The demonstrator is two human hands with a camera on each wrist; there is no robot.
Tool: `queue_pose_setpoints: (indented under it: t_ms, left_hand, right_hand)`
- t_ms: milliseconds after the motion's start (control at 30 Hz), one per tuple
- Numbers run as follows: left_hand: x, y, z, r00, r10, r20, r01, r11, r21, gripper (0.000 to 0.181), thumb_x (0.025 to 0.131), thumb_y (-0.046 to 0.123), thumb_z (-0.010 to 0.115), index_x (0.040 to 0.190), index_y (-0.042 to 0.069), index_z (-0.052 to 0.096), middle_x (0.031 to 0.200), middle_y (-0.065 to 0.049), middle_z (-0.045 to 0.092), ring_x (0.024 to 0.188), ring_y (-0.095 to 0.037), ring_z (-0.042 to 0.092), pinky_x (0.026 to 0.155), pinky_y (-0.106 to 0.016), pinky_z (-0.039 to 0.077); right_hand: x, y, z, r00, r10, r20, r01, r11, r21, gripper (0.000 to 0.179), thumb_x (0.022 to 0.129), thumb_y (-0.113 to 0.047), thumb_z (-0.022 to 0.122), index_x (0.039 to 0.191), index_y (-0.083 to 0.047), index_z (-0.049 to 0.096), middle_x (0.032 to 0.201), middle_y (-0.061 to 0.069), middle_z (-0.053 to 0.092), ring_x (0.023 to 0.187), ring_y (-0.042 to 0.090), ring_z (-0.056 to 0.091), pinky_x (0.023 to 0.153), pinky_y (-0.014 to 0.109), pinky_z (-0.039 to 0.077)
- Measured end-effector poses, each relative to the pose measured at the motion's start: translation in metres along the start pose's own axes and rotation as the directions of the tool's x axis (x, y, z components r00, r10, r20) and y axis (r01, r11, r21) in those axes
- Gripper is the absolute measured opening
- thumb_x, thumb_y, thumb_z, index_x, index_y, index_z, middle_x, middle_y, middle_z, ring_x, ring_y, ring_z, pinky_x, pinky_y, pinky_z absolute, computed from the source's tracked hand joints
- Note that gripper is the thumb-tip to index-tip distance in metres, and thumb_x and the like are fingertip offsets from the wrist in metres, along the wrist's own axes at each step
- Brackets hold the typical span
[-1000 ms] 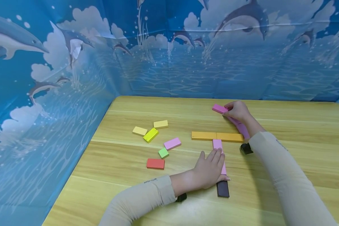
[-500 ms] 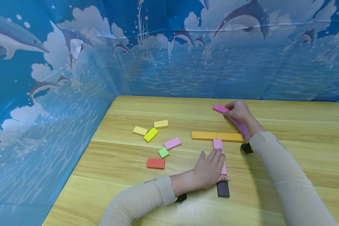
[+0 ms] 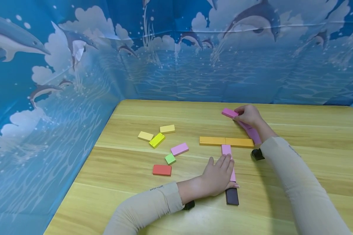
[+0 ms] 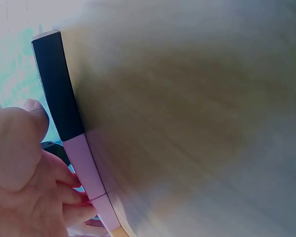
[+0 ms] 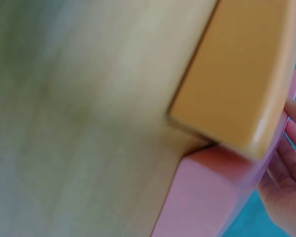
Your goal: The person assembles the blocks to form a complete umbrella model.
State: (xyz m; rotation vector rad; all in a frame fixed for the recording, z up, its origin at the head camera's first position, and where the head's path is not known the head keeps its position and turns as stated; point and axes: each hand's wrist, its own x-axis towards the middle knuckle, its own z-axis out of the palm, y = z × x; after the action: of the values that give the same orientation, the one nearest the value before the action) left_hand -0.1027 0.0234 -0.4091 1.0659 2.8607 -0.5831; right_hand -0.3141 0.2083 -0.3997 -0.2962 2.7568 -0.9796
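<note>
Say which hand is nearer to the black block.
Left. The left hand is at the far end of the black block, its thumb over that end; the right hand is much farther away, beyond the orange blocks.

On the wood-grain tabletop (image 3: 120, 195), the left hand (image 3: 218, 176) rests flat across a line of pink blocks (image 3: 226, 149), its thumb over the top of the black block (image 3: 232, 196) at their near end. Two orange blocks (image 3: 212, 141) cross the far end. The right hand (image 3: 248, 116) pinches a magenta block (image 3: 229, 113) beyond slanting purple blocks (image 3: 254, 135). Leftward lie yellow (image 3: 157, 140), green (image 3: 170, 159) and red blocks (image 3: 162, 170); a dolphin-print curtain (image 3: 176, 78) hangs behind.
</note>
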Motion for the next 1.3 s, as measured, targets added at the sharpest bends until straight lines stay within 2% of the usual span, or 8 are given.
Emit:
queue_pose_setpoints:
  t_ms: [500,700,900,1067,1300]
  left_hand:
    - [0.0,-0.001,-0.001,1.0,0.013,-0.011,-0.013,1.0,-0.014,0.075,0.092,0.064,0.019,0.146,0.013,0.031,0.15,-0.005,0.028,0.136,-0.016,0.027,0.098,-0.039,0.037]
    - [0.002,-0.003,-0.001,1.0,0.02,-0.007,-0.02,0.999,-0.039,0.075,0.093,0.063,0.019,0.146,0.012,0.03,0.15,-0.005,0.028,0.136,-0.017,0.027,0.099,-0.038,0.037]
    - [0.004,-0.008,-0.001,0.999,0.04,0.012,-0.039,0.991,-0.125,0.073,0.094,0.062,0.019,0.147,0.012,0.029,0.151,-0.005,0.026,0.136,-0.017,0.026,0.099,-0.038,0.036]
    - [0.005,-0.013,0.003,0.998,0.06,-0.004,-0.059,0.975,-0.212,0.07,0.095,0.059,0.02,0.147,0.011,0.029,0.151,-0.006,0.024,0.137,-0.018,0.023,0.101,-0.041,0.035]
    - [0.003,-0.021,0.004,0.997,0.063,-0.04,-0.072,0.957,-0.282,0.069,0.096,0.056,0.021,0.148,0.012,0.025,0.152,-0.007,0.021,0.139,-0.019,0.019,0.103,-0.043,0.031]
  right_hand:
    - [-0.002,0.001,0.0,1.0,-0.007,-0.002,0.007,1.0,0.017,0.048,0.087,-0.014,0.064,0.126,0.01,0.051,0.118,0.03,0.053,0.104,0.038,0.049,0.084,0.047,0.042]
    - [-0.004,0.0,-0.003,1.0,0.004,0.016,-0.005,0.998,0.065,0.052,0.087,-0.014,0.065,0.13,0.009,0.048,0.122,0.029,0.051,0.108,0.037,0.048,0.087,0.046,0.042]
    - [-0.008,-0.005,-0.012,0.998,-0.043,0.051,0.039,0.995,0.087,0.055,0.089,-0.015,0.061,0.136,0.006,0.041,0.132,0.03,0.042,0.119,0.042,0.04,0.094,0.052,0.037]
    - [-0.014,-0.009,-0.022,0.994,-0.104,0.044,0.102,0.994,0.048,0.055,0.091,-0.018,0.059,0.138,0.003,0.04,0.138,0.028,0.038,0.127,0.044,0.032,0.097,0.057,0.031]
    - [-0.028,-0.014,-0.032,0.99,-0.137,0.038,0.138,0.99,-0.017,0.063,0.089,-0.024,0.063,0.142,-0.002,0.037,0.142,0.027,0.033,0.13,0.045,0.027,0.096,0.061,0.03]
